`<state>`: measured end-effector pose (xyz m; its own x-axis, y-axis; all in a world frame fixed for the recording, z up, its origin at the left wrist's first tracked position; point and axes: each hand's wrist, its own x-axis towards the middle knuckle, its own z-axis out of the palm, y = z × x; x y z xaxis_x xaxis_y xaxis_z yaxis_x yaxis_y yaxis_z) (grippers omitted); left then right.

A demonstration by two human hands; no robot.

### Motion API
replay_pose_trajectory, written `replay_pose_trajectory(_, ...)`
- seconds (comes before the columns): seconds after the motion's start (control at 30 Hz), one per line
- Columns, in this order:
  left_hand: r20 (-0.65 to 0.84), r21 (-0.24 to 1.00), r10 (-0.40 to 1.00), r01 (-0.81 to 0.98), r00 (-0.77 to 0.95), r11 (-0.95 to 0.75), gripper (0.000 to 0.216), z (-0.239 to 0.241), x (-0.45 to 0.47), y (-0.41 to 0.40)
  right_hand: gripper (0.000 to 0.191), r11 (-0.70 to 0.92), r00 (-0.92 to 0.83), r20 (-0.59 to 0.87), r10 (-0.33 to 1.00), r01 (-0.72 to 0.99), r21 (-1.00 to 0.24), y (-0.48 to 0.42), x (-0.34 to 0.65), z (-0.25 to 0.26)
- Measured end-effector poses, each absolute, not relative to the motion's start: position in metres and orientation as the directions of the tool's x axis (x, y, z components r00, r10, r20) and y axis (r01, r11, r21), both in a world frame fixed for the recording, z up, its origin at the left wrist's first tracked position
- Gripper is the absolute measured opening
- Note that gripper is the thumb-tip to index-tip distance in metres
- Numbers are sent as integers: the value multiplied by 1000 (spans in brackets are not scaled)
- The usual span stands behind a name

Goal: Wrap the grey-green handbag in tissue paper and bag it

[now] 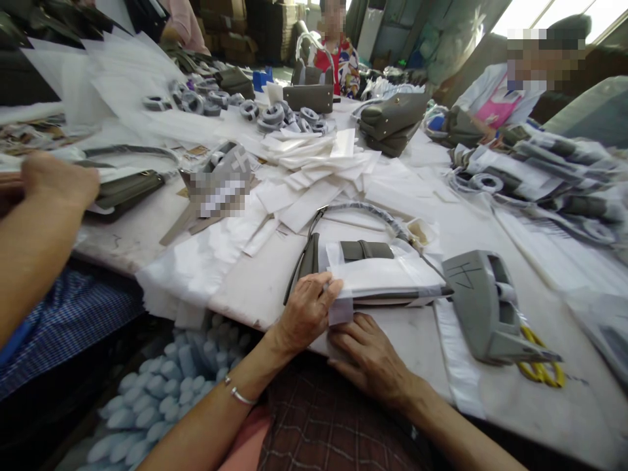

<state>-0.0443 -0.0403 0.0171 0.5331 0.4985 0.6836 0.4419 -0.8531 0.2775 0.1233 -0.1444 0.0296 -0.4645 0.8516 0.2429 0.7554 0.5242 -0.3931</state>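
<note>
A dark olive handbag (pixel 309 253) lies in front of me at the table's near edge, its raised strap (pixel 366 208) covered in clear plastic. White wrapping sheet (pixel 392 276) covers most of its front. My left hand (pixel 308 306) is closed, thumb and fingers pinching the sheet's loose translucent end at the bag's near left corner. Just below that end, at the table edge, is my right hand (pixel 366 350), its fingers curled together. Whatever lies under those fingers is hidden. To the right stands a grey tape dispenser (pixel 475 307), with yellow-handled scissors (pixel 542 366) partly behind it.
Loose white sheets (pixel 314 163) are heaped beyond the bag. A second tape dispenser (pixel 220 173) stands at left, near a co-worker's hand (pixel 61 180) and another bag (pixel 130 190). Wrapped straps (pixel 554 176) pile up at right. Pale blue rolls (pixel 161 386) sit below the table.
</note>
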Motion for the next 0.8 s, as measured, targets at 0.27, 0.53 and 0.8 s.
replay_pose_trajectory(0.27, 677, 291, 465, 372, 570, -881, 44, 19, -46, -38, 10, 505, -372, 344, 862, 674, -538, -144, 118, 24)
replay_pose_trajectory(0.53, 596, 319, 507, 396, 622, -861, 58, 16, -49, -38, 9, 426, -345, 263, 901, 589, -687, -155, 120, 35)
replay_pose_trajectory(0.8, 597, 321, 538, 438, 594, -840, 55, 14, -47, -39, 11, 392, -344, 226, 911, 555, -734, -173, 114, 37)
